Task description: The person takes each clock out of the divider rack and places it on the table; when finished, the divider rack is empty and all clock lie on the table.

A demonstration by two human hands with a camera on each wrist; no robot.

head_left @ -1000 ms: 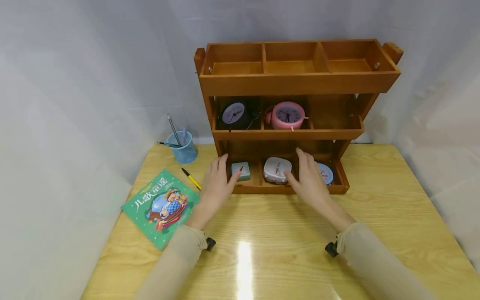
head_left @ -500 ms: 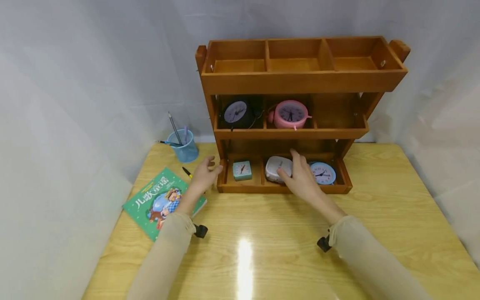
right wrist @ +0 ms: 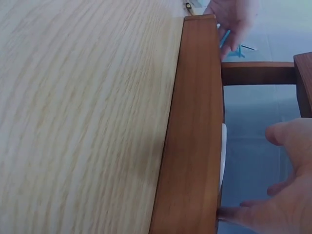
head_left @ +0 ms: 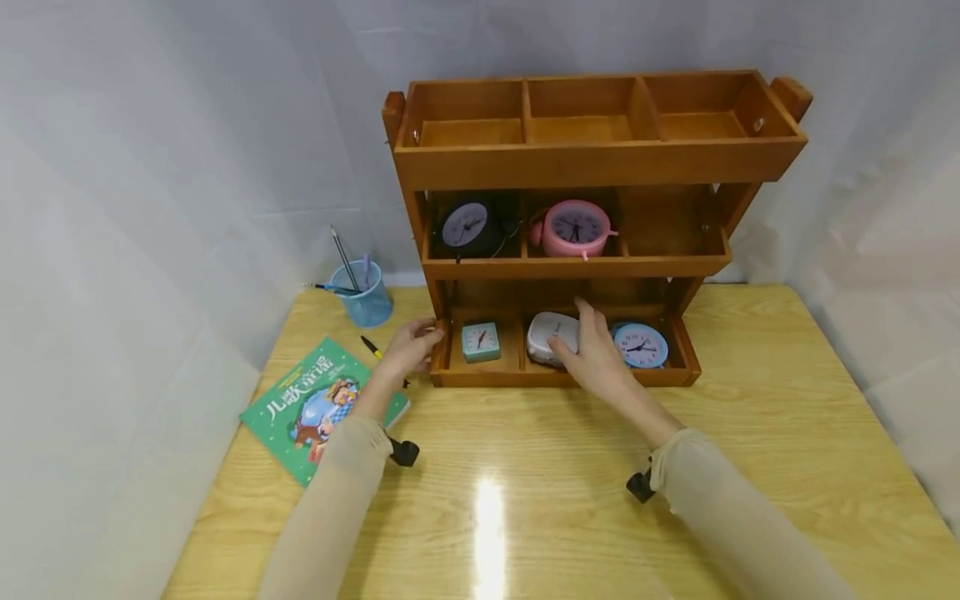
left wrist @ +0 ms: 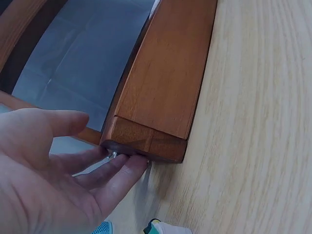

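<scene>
A brown wooden three-tier shelf (head_left: 600,167) stands on the table. My left hand (head_left: 408,348) is at the left end of its bottom tray (left wrist: 163,73), fingertips right at the corner of the end board and thumb held away. My right hand (head_left: 600,354) reaches over the tray beside a white alarm clock (head_left: 551,337) in the middle compartment, with thumb and fingers spread apart. In the right wrist view one fingertip (right wrist: 229,213) lies at the inner edge of the front board. A small mint-green clock (head_left: 480,342) and a round light-blue clock (head_left: 641,345) sit in the outer compartments.
The middle tier holds a black clock (head_left: 467,227) and a pink alarm clock (head_left: 575,227). Left of the shelf are a green picture book (head_left: 300,408), a yellow-and-black pen (head_left: 371,346) and a blue mesh pen cup (head_left: 367,300). A pale cloth hangs behind.
My left hand has drawn back from beside the mint-green clock, then come to the shelf's left end. My right hand has shifted slightly left, uncovering more of the light-blue clock.
</scene>
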